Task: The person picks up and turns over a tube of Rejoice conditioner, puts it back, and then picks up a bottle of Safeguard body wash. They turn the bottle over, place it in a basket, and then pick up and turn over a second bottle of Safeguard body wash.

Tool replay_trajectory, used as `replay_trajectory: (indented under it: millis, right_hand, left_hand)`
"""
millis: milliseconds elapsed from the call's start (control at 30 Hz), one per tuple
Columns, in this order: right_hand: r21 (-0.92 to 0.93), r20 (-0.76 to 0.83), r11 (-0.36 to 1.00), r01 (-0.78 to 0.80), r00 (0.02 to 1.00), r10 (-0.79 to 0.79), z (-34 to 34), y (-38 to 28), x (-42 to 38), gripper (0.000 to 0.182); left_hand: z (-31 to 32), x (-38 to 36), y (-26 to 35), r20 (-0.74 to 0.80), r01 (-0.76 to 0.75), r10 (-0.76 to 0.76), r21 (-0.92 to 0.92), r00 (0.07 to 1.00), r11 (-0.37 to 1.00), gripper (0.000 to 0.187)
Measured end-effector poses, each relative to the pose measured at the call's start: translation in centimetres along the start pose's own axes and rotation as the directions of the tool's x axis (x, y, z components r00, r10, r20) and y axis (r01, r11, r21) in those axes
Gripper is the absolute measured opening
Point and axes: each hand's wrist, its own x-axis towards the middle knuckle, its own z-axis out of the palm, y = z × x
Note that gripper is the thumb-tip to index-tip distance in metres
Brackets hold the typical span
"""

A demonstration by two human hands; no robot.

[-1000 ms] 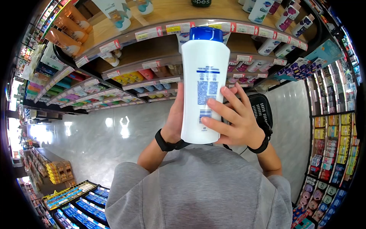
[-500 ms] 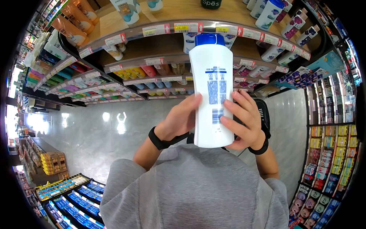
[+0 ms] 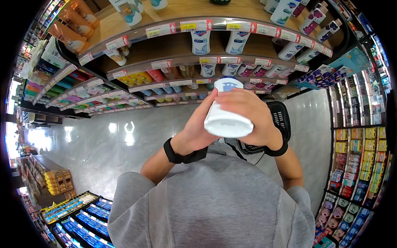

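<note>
Tipped base-first now, bottle (image 3: 228, 120) gripped by both hands (image 3: 198, 128) (image 3: 252, 113) — hiding basket (image 3: 283, 120), shelves (image 3: 178, 62) behind.

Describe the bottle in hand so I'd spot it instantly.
Below the curved shelves, above the grey sweatshirt, both hands meet at centre. Left hand and right hand grip a white bottle, tipped so its round base faces the camera; the shelf bottles stand upright.
</note>
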Motion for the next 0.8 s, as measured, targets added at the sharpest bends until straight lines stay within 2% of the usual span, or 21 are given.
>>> replay_trajectory:
  millis: [33, 100, 200, 233, 400, 800]
  right_hand:
    - [0.060, -0.039, 0.998, -0.007, 0.999, 0.009, 0.0, 0.2, 0.2, 0.053]
    - [0.155, -0.070, 0.981, -0.119, 0.989, 0.131, -0.1, 0.1, 0.1, 0.057]
    - [0.231, -0.099, 0.949, -0.215, 0.965, 0.242, -0.1, 0.3, -0.2, 0.061]
    - [0.247, -0.099, 0.941, -0.230, 0.960, 0.260, -0.2, 0.4, -0.3, 0.060]
    - [0.311, -0.089, 0.917, -0.251, 0.953, 0.291, -0.6, 0.4, -0.4, 0.060]
    - [0.261, -0.090, 0.934, -0.243, 0.957, 0.274, -0.5, 0.2, -0.4, 0.060]
  left_hand:
    - [0.5, -0.3, 0.0, -0.013, 0.019, -0.018, 0.070, 1.000, 0.997, 0.065]
    - [1.4, -0.6, 0.2, -0.074, 0.073, -0.060, 0.180, 0.995, 0.981, 0.072]
    - [1.1, -0.8, 0.9, 0.043, 0.167, -0.189, 0.304, 0.981, 0.938, 0.080]
    - [0.9, -0.8, 0.7, 0.005, 0.174, -0.187, 0.341, 0.982, 0.924, 0.088]
    - [0.7, -0.9, 0.5, 0.053, 0.174, -0.208, 0.367, 0.977, 0.914, 0.089]
    - [0.2, -0.8, 0.5, 0.073, 0.172, -0.208, 0.339, 0.975, 0.925, 0.086]
